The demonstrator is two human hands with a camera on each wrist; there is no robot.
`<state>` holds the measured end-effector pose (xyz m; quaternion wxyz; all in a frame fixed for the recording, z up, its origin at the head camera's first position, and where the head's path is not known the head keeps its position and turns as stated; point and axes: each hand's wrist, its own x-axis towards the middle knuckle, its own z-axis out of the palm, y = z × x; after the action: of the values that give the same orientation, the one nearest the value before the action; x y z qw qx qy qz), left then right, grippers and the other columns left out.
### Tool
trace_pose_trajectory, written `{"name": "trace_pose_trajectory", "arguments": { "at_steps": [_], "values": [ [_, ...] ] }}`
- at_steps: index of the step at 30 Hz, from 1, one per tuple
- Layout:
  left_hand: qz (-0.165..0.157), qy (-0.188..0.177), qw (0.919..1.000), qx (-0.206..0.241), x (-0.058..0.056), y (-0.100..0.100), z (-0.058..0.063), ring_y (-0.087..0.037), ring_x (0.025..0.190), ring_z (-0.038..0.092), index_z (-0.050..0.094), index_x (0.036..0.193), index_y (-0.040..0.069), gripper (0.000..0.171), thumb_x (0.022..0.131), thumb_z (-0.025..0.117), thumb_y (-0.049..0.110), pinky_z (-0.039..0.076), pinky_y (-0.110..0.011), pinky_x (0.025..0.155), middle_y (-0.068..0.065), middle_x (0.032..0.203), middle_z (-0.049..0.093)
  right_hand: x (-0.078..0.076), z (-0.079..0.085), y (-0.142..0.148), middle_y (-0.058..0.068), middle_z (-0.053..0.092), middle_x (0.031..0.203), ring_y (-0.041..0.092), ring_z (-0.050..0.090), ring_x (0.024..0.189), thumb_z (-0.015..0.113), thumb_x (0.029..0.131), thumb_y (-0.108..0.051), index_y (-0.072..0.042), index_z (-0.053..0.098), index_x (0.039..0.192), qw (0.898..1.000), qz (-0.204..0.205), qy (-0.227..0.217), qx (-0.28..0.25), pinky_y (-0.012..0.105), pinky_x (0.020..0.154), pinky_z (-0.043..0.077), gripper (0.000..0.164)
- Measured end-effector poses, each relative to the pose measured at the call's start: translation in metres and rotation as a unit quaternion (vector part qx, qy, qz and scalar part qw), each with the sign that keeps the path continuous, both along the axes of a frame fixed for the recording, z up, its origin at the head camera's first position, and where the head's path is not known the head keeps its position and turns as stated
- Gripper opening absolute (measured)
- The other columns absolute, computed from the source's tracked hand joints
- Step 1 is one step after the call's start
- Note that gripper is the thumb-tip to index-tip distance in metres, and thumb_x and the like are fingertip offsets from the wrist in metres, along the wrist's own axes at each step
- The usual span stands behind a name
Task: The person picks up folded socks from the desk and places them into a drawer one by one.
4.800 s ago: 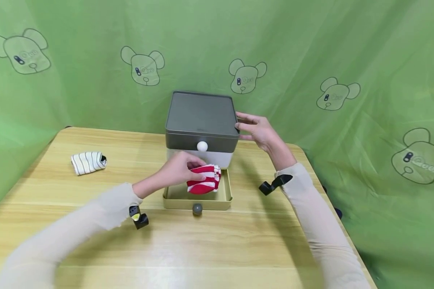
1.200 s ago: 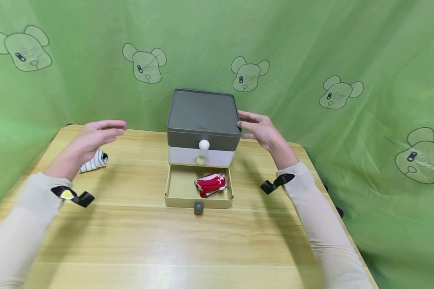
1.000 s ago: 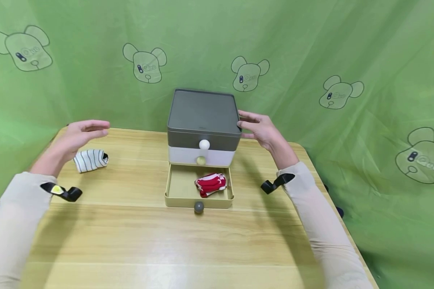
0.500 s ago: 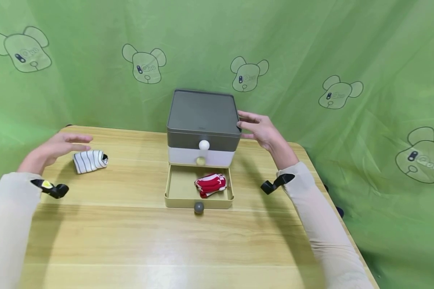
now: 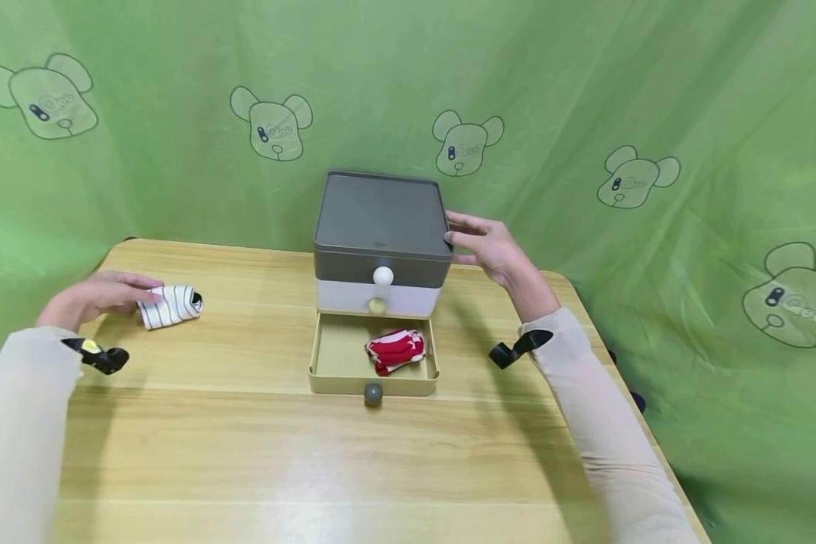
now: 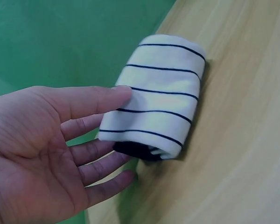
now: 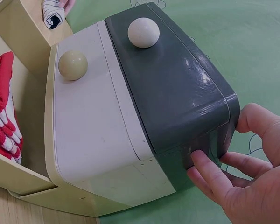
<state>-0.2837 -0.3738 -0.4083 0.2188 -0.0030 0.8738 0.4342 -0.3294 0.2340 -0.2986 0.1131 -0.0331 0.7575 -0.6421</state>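
Note:
A rolled white sock with thin dark stripes lies at the table's left. My left hand is at its left end, the thumb on the sock's face and the index finger behind it, pinching it. The other fingers are spread below. My right hand rests its fingertips against the right side of the drawer unit, near the dark grey top. The unit's beige bottom drawer is pulled out. Inside lies a folded red and white sock.
The upper drawers are closed, with a white knob and a beige knob. A dark grey knob is on the open drawer. The wooden table backs onto a green curtain with bear-like drawings.
My left hand has placed the red sock in the drawer and let it go. It has moved left and down onto the white striped sock. The right hand has stayed put.

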Motion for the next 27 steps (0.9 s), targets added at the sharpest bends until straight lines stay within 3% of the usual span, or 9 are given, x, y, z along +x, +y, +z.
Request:
{"name": "trace_pose_trajectory", "arguments": {
  "at_steps": [3, 7, 10, 17, 19, 23, 27],
  "values": [
    [0.007, -0.013, 0.9998, 0.014, 0.000, -0.001, -0.004, 0.005, 0.092, 0.063, 0.034, 0.148, -0.011, 0.068, 0.099, 0.068, 0.020, 0.056, -0.036, 0.102, 0.003, 0.119, 0.073, 0.000, 0.000, 0.000, 0.017, 0.046, 0.154, 0.017, 0.060, 0.117, 0.060, 0.099, -0.002, -0.011, 0.042, 0.155, 1.000, 0.001, 0.002, 0.000, 0.031, 0.095, 0.060, 0.059],
    [0.026, -0.029, 0.9983, 0.043, 0.001, 0.000, -0.007, 0.003, 0.089, 0.067, 0.035, 0.147, -0.013, 0.067, 0.099, 0.068, 0.018, 0.058, -0.021, 0.090, 0.020, 0.100, 0.072, 0.000, 0.000, 0.000, 0.017, 0.046, 0.155, 0.016, 0.061, 0.116, 0.061, 0.099, -0.002, -0.011, 0.042, 0.155, 1.000, -0.001, 0.003, -0.004, 0.031, 0.095, 0.060, 0.059],
    [0.037, -0.035, 0.9968, 0.061, 0.002, 0.002, -0.009, 0.002, 0.088, 0.067, 0.037, 0.146, -0.014, 0.066, 0.098, 0.068, 0.018, 0.059, -0.021, 0.089, 0.023, 0.092, 0.070, 0.000, 0.001, 0.000, 0.017, 0.046, 0.155, 0.016, 0.060, 0.116, 0.061, 0.099, -0.002, -0.011, 0.043, 0.154, 1.000, -0.003, 0.002, -0.003, 0.033, 0.097, 0.059, 0.059],
    [0.047, -0.028, 0.9933, 0.102, 0.004, 0.012, -0.015, 0.001, 0.087, 0.068, 0.037, 0.145, -0.018, 0.066, 0.098, 0.068, 0.016, 0.060, -0.022, 0.089, 0.019, 0.090, 0.070, 0.000, 0.000, 0.000, 0.016, 0.046, 0.154, 0.018, 0.058, 0.121, 0.061, 0.099, -0.002, -0.013, 0.042, 0.155, 1.000, -0.004, 0.000, 0.003, 0.035, 0.101, 0.058, 0.060],
    [0.056, -0.025, 0.9907, 0.121, 0.004, 0.014, -0.017, 0.001, 0.087, 0.069, 0.048, 0.141, -0.011, 0.054, 0.097, 0.068, 0.014, 0.060, -0.022, 0.088, 0.019, 0.089, 0.071, 0.000, 0.000, 0.000, 0.016, 0.046, 0.155, 0.018, 0.059, 0.121, 0.061, 0.099, -0.003, -0.013, 0.042, 0.155, 1.000, -0.005, -0.001, 0.003, 0.033, 0.098, 0.059, 0.060],
    [0.081, -0.018, 0.9831, 0.163, 0.003, 0.020, -0.020, 0.000, 0.086, 0.070, 0.067, 0.116, 0.018, 0.022, 0.095, 0.070, 0.009, 0.061, -0.023, 0.087, 0.018, 0.086, 0.072, 0.000, -0.001, 0.000, 0.016, 0.045, 0.156, 0.018, 0.059, 0.121, 0.062, 0.099, -0.003, -0.013, 0.042, 0.155, 1.000, -0.004, -0.001, 0.002, 0.032, 0.096, 0.060, 0.060],
    [0.094, -0.016, 0.9783, 0.184, 0.003, 0.026, -0.022, 0.000, 0.085, 0.071, 0.067, 0.102, 0.028, 0.021, 0.094, 0.072, 0.009, 0.061, -0.023, 0.087, 0.018, 0.086, 0.072, 0.001, -0.001, 0.000, 0.017, 0.044, 0.156, 0.020, 0.057, 0.123, 0.061, 0.100, -0.003, -0.012, 0.042, 0.155, 1.000, -0.003, -0.002, 0.002, 0.034, 0.099, 0.058, 0.059]
  ]
}}
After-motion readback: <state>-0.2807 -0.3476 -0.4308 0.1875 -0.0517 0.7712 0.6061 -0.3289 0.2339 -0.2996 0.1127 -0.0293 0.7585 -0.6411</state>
